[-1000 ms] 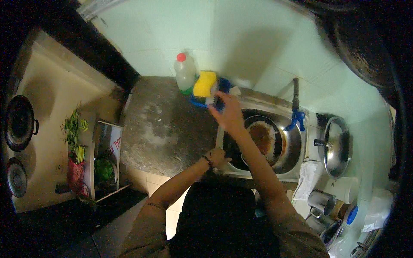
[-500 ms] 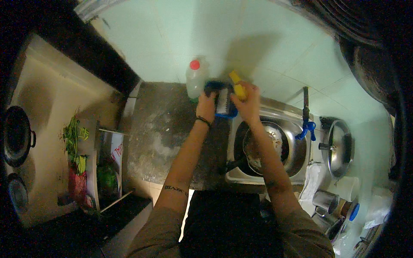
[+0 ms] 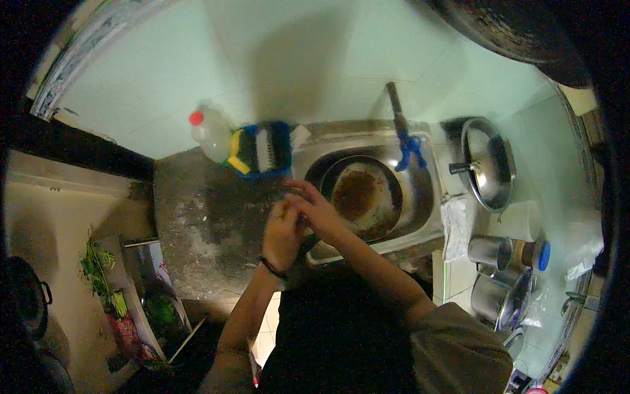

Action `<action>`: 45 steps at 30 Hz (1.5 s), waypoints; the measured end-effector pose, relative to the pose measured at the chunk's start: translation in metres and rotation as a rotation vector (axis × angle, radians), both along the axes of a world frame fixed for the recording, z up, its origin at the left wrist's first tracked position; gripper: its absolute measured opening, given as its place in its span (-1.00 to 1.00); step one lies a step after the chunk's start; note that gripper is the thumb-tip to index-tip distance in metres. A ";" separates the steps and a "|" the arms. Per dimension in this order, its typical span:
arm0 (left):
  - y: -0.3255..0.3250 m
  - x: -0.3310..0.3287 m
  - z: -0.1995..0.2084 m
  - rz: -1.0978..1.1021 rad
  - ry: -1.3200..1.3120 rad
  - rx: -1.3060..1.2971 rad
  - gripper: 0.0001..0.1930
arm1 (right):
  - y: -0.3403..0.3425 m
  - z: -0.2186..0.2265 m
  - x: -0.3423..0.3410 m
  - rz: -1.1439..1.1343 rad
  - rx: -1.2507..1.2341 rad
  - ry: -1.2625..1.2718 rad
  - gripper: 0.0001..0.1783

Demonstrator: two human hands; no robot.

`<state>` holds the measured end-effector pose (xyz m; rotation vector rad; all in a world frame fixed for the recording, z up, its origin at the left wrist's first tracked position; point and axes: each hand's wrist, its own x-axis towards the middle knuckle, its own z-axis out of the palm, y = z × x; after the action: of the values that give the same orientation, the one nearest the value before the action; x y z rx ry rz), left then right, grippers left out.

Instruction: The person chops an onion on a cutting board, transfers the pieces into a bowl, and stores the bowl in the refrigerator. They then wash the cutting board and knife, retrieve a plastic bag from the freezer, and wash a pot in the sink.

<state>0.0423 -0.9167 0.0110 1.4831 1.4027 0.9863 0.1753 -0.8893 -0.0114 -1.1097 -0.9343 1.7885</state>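
My left hand [image 3: 282, 232] and my right hand [image 3: 317, 214] meet over the counter's front, beside the sink. The left fingers look curled; whether anything is inside them is hidden. Some fingers of the right hand are stretched out and apart, touching the left. Beyond them, a blue tray [image 3: 281, 172] against the wall holds a white-bristled piece [image 3: 265, 150] and dark contents. A bent yellow piece [image 3: 235, 152] lies at its left side. A clear bottle with a red cap [image 3: 213, 136] stands left of it. In the steel sink [image 3: 420, 197] sits a round pan [image 3: 361, 194] with brown residue.
A blue-handled tap [image 3: 411, 152] reaches over the sink. On the right are a steel lid [image 3: 489, 164], a white cloth [image 3: 458, 226], a metal cup [image 3: 489, 253] and a pot [image 3: 492, 299]. Green vegetables [image 3: 98, 266] lie on a lower shelf at left.
My right hand has let go of the yellow piece, now at the tray's left side. Both hands have left the tray and come together nearer to me. The view has shifted right.
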 end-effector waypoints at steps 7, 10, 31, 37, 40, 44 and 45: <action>0.064 0.163 0.078 -0.386 0.467 0.943 -0.61 | -0.045 -0.049 0.174 -0.522 -0.476 0.373 -0.62; 0.117 0.228 0.091 -0.547 0.720 1.162 -0.63 | -0.047 -0.057 0.220 -0.540 -0.401 0.434 -0.65; -0.038 0.085 -0.122 -0.689 0.325 -1.122 -0.51 | 0.017 -0.049 0.277 0.008 0.249 -0.806 -0.49; -0.089 0.139 -0.068 -0.312 -0.870 -1.319 -0.79 | -0.022 -0.034 0.317 -0.084 0.059 -0.562 -0.56; -0.091 0.144 -0.042 -0.240 -0.529 -1.277 -0.77 | -0.032 -0.028 0.327 -0.065 -0.153 -0.503 -0.58; -0.117 0.149 -0.007 -0.233 0.033 -0.891 -0.70 | -0.039 -0.039 0.330 -0.097 -0.015 -0.560 -0.60; -0.124 0.148 -0.002 -0.241 0.253 -0.690 -0.69 | -0.041 -0.046 0.331 -0.114 0.004 -0.591 -0.62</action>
<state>0.1900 -1.0404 0.0094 1.2239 1.4897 0.1256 0.5062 -0.9302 -0.0574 -1.6989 -1.1792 1.3806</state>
